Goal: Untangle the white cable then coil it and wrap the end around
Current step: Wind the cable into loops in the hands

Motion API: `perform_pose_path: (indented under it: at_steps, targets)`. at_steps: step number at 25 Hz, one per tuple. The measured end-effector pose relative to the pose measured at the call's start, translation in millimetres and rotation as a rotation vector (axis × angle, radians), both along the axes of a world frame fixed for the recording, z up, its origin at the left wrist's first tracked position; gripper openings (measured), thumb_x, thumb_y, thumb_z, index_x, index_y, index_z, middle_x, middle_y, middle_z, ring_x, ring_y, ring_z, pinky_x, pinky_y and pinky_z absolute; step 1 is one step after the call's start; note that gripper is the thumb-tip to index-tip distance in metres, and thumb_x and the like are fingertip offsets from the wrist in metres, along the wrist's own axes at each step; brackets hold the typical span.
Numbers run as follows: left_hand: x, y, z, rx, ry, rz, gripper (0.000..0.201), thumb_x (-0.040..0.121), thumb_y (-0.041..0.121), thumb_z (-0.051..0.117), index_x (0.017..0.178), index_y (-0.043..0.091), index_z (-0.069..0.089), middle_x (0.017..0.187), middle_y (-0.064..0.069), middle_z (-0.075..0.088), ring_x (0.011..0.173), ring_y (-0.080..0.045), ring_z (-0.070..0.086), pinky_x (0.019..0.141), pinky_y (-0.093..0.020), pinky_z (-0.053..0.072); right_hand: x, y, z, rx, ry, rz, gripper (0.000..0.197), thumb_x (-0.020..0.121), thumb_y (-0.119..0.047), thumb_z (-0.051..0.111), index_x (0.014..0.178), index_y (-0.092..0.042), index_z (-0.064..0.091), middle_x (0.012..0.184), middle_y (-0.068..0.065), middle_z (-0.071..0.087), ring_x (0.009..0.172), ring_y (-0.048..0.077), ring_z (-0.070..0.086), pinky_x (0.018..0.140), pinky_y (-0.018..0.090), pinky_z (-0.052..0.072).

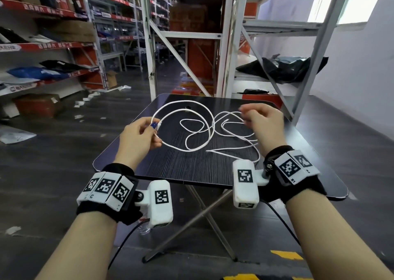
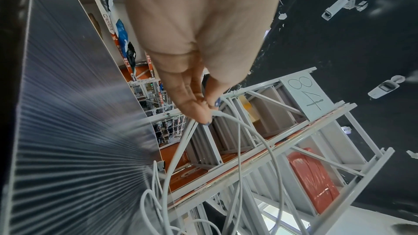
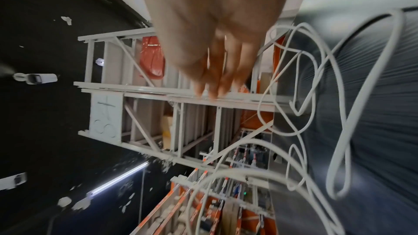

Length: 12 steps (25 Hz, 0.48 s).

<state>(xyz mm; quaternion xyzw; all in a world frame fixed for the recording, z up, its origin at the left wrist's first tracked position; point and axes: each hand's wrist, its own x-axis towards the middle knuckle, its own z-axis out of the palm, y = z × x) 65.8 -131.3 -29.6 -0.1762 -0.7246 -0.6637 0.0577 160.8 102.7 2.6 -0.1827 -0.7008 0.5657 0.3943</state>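
A long white cable [image 1: 191,150] lies in several loose, crossing loops on the black ribbed folding table [image 1: 191,173]. My left hand [image 1: 155,128] hovers over the table's left side and pinches the cable by its plug end between thumb and forefinger. The left wrist view shows the same left-hand [image 2: 208,112] pinch, with the cable [image 2: 179,149] hanging down in loops. My right hand [image 1: 244,116] is over the right side, fingers curled on thin strands of the tangle. In the blurred right wrist view the right hand [image 3: 210,88] has its fingers close together, beside cable loops [image 3: 287,134].
Grey metal racks [image 1: 230,45] stand right behind the table, one holding a black bag [image 1: 283,68]. Shelves of parcels [image 1: 42,45] line the left wall. Scraps of paper litter the dark floor. The table's near edge [image 1: 183,181] lies just ahead of my wrists.
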Motion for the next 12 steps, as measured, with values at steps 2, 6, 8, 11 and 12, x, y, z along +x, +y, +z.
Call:
perform_pose_path:
  at_steps: [2,6,8,11,12]
  targets:
    - [5.4,4.1,4.0,0.002,0.031,-0.033,0.022,0.095,0.001,0.042,0.101,0.009,0.062,0.066,-0.010,0.052,0.045,-0.001,0.055,0.050,-0.012,0.050,6.8,-19.0,4.9,0.057,-0.025,0.274,0.021,0.083,0.003,0.058,0.087,-0.014,0.070,0.088,0.001,0.072,0.079,0.008,0.064,0.075,0.022,0.052]
    - [13.3,8.6,10.8,-0.031,0.114,-0.093,0.031,0.095,0.001,0.040,0.093,0.022,0.064,0.065,-0.003,0.055,0.048,-0.002,0.054,0.053,-0.013,0.049,8.9,-35.2,0.4,0.399,-0.209,0.419,0.032,0.083,-0.016,0.070,0.114,-0.015,0.064,0.106,0.000,0.068,0.097,0.009,0.063,0.088,0.020,0.048]
    - [15.6,8.7,14.2,-0.047,0.157,-0.108,0.034,0.095,0.003,0.041,0.092,0.028,0.065,0.062,-0.002,0.055,0.048,-0.002,0.053,0.053,-0.014,0.048,12.7,-35.8,-2.3,0.381,-0.193,0.437,0.017,0.088,-0.017,0.064,0.103,-0.014,0.070,0.096,0.002,0.071,0.092,0.013,0.066,0.085,0.025,0.051]
    - [19.5,7.1,20.7,-0.007,0.196,-0.092,0.035,0.095,0.003,0.041,0.094,0.029,0.065,0.062,-0.003,0.050,0.048,-0.001,0.048,0.052,-0.013,0.043,17.5,-28.2,-0.5,0.268,-0.070,0.298,0.021,0.094,-0.025,0.055,0.087,-0.018,0.073,0.086,-0.004,0.072,0.083,0.005,0.064,0.082,0.027,0.052]
    - [21.3,7.0,23.8,0.018,0.212,-0.079,0.033,0.096,0.003,0.041,0.097,0.026,0.065,0.062,-0.004,0.046,0.047,-0.001,0.044,0.050,-0.013,0.041,18.9,-24.2,1.6,0.233,-0.030,0.259,0.025,0.095,-0.028,0.054,0.083,-0.019,0.073,0.083,-0.005,0.071,0.079,0.003,0.063,0.078,0.025,0.051]
